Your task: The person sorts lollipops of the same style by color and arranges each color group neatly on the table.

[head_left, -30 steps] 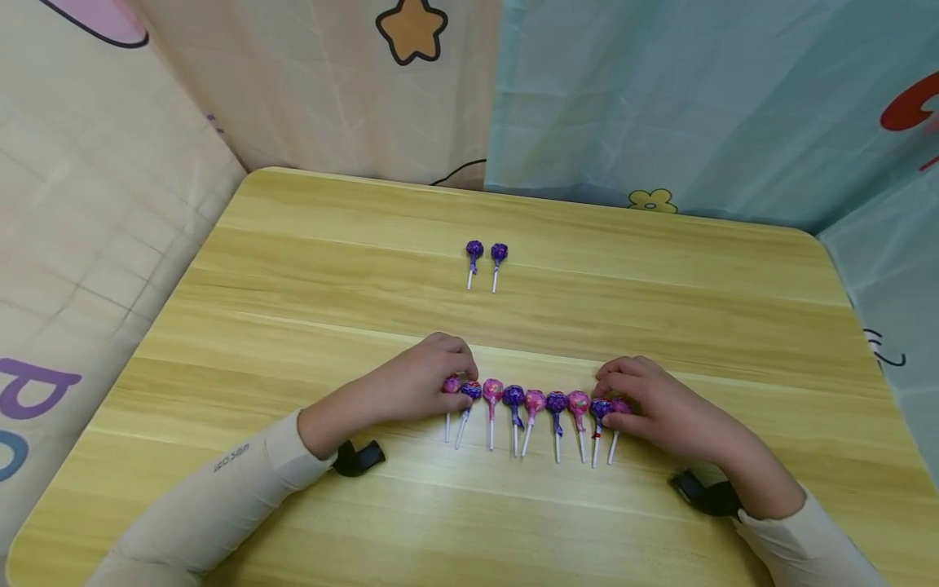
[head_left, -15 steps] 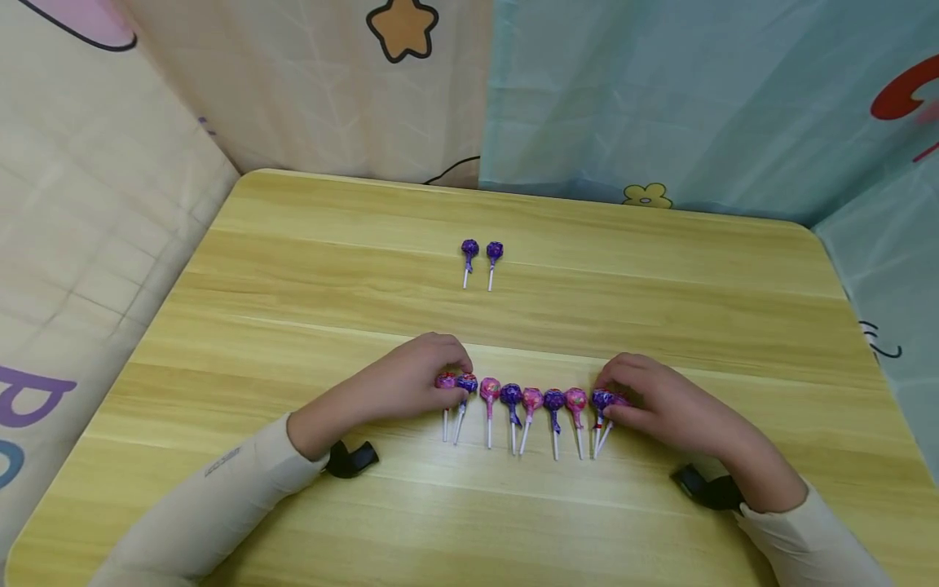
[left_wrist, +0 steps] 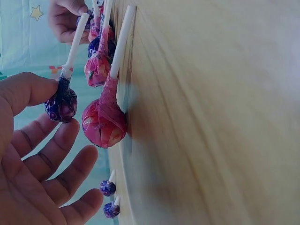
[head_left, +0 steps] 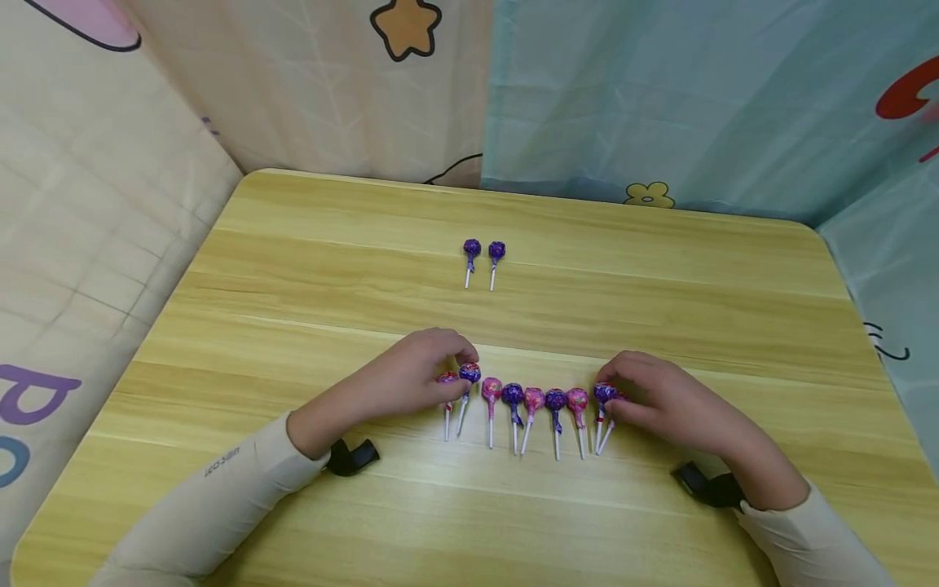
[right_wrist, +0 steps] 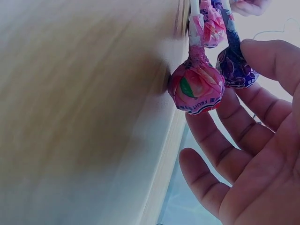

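My left hand pinches a purple-wrapped lollipop between thumb and fingertips, raised off the table in the left wrist view. Nearer that camera, a pink lollipop lies on the table beside the fingers. At the other end of the row, my right hand holds a purple lollipop between thumb and fingers. A pink lollipop sits against its fingertips, partly hidden by the hand in the head view. Between the hands lie several pink and purple lollipops, including a pink one, sticks pointing toward me.
Two more purple lollipops, a left one and a right one, lie farther back on the wooden table. Printed curtains hang behind the table. Black straps show at both wrists.
The left hand's purple lollipop has risen and shifted away from the pink one beside it. At the right end, the pink lollipop's stick has swung left, close to the purple one's stick.
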A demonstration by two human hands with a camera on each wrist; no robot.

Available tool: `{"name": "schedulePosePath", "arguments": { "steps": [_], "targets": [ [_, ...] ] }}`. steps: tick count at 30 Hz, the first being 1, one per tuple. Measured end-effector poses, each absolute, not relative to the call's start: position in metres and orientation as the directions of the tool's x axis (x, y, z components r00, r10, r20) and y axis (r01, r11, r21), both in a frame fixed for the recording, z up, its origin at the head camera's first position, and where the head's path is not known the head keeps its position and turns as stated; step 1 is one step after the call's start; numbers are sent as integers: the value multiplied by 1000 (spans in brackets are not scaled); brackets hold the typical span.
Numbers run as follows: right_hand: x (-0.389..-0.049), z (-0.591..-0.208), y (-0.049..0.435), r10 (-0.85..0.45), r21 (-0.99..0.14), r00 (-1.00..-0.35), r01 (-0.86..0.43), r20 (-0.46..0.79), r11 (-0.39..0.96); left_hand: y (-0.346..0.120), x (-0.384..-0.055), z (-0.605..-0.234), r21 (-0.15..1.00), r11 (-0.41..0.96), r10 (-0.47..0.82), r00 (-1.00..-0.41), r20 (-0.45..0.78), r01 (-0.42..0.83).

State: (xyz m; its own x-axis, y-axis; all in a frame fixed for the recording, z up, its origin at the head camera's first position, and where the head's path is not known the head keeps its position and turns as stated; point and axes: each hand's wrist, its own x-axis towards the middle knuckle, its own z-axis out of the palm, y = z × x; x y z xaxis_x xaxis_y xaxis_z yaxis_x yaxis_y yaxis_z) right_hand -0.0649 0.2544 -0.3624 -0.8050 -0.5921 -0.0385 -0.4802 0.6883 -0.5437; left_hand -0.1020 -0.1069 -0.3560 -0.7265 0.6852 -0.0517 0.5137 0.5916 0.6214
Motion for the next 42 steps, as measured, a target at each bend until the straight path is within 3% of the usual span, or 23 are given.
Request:
{"name": "schedulePosePath", "arguments": {
  "steps": [12, 42],
  "targets": [
    [-66, -364, 256, -607, -541, -794, -523, 29, 659, -108, -103, -356, 602, 582, 703, -710, -33, 548],
    [-74, -356, 256, -605, -531, -796, -514, 4, 673, -106, -108, -353, 590, 591, 701, -712, -38, 550]
  ]
}}
